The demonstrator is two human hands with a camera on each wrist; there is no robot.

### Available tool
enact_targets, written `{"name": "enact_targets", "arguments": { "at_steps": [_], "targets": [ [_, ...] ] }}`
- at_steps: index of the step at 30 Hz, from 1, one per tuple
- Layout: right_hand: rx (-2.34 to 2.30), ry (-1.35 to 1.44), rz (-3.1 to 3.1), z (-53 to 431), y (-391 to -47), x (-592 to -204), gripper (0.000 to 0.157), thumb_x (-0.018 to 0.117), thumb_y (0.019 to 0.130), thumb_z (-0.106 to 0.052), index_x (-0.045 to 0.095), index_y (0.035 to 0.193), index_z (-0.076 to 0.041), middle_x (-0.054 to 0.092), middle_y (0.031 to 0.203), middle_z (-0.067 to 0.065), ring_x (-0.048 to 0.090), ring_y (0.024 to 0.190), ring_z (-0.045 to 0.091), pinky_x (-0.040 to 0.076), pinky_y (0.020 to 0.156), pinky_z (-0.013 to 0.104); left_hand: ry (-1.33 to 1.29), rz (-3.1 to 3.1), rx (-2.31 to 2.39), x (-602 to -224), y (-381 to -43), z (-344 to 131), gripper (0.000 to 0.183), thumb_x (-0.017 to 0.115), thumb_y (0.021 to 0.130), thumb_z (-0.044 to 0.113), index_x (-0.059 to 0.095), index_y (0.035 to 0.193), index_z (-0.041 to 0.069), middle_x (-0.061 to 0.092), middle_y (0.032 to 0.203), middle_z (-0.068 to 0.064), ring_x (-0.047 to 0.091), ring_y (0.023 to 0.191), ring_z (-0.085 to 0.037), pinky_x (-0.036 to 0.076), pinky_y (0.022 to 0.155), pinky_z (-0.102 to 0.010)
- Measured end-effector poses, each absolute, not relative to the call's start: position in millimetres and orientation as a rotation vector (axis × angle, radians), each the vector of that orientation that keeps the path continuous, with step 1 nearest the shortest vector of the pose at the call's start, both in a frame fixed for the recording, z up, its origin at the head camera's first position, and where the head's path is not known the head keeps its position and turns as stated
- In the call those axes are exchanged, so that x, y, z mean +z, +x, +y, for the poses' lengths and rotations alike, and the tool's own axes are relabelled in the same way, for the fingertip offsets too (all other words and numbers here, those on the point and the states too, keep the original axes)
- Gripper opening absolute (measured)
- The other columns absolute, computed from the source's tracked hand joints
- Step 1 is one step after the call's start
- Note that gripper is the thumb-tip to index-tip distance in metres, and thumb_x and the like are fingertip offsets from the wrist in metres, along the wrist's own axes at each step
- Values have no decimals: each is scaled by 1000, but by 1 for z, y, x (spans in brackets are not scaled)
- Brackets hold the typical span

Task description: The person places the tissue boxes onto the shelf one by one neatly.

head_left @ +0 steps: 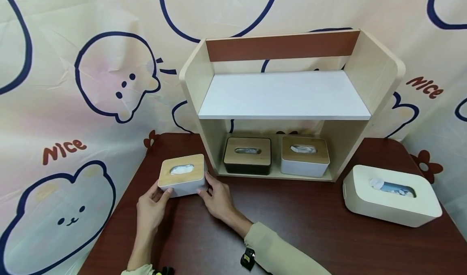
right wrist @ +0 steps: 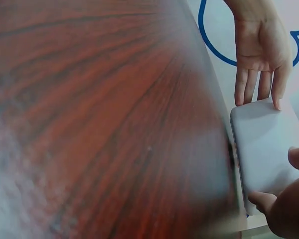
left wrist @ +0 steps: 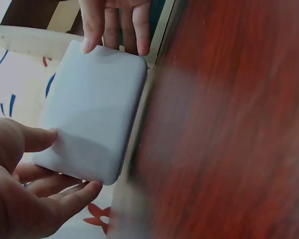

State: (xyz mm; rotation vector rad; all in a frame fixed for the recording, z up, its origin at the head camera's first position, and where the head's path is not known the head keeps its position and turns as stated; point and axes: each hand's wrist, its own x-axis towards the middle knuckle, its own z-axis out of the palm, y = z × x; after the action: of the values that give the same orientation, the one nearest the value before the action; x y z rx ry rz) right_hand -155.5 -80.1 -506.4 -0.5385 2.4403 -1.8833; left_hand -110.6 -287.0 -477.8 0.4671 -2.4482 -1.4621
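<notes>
A tissue box [head_left: 185, 179] with a light wood lid and pale grey sides is held between both hands, left of the shelf. Tissue shows in its oval slot. My left hand [head_left: 151, 208] grips its left end, the thumb on the near face. At the opposite end, my right hand [head_left: 219, 198] holds it, thumb and fingers around the right side. The left wrist view shows the box's plain grey face [left wrist: 94, 109], with left-hand fingers [left wrist: 79, 199] bent around one end. In the right wrist view the same face [right wrist: 264, 149] lies between the two hands.
A two-level shelf [head_left: 284, 96] stands at the back of the dark wood table [head_left: 292, 222]. Its lower level holds a black tissue box [head_left: 248, 167] and a white one [head_left: 304, 167], both wood-topped. A larger cream tissue box [head_left: 386, 210] sits at the right.
</notes>
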Motion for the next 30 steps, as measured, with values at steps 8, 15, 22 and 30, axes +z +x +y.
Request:
{"name": "enact_targets", "arguments": {
  "at_steps": [8, 15, 22, 30],
  "targets": [
    [-1940, -531, 2487, -78, -150, -494, 58, 74, 103, -13, 53, 155, 2, 55, 158, 20, 55, 145, 27, 59, 101, 30, 528, -2436, -1368, -463, -95, -277, 63, 75, 103, 17, 51, 160, 12, 58, 156, -20, 63, 138, -39, 49, 93, -15],
    [-1903, -578, 2594, -74, -143, -491, 55, 74, 103, -15, 57, 152, 1, 62, 152, 20, 62, 138, 25, 62, 94, 27, 548, -2412, -1312, -456, -82, -270, 62, 78, 101, 15, 54, 158, 12, 62, 152, -20, 66, 133, -38, 47, 85, -4],
    [-1895, -633, 2645, -67, -136, -483, 53, 74, 103, -16, 59, 150, 1, 64, 149, 22, 65, 135, 26, 62, 92, 22, 570, -2406, -1278, -448, -72, -261, 62, 78, 100, 17, 55, 157, 10, 63, 149, -21, 67, 129, -36, 53, 92, -26],
    [-1913, -633, 2608, -52, -129, -467, 52, 76, 102, -15, 61, 149, 0, 65, 148, 19, 66, 133, 25, 64, 91, 30, 546, -2390, -1299, -434, -62, -254, 60, 79, 100, 20, 57, 155, 12, 65, 146, -21, 69, 124, -32, 45, 74, 3]
  ]
}}
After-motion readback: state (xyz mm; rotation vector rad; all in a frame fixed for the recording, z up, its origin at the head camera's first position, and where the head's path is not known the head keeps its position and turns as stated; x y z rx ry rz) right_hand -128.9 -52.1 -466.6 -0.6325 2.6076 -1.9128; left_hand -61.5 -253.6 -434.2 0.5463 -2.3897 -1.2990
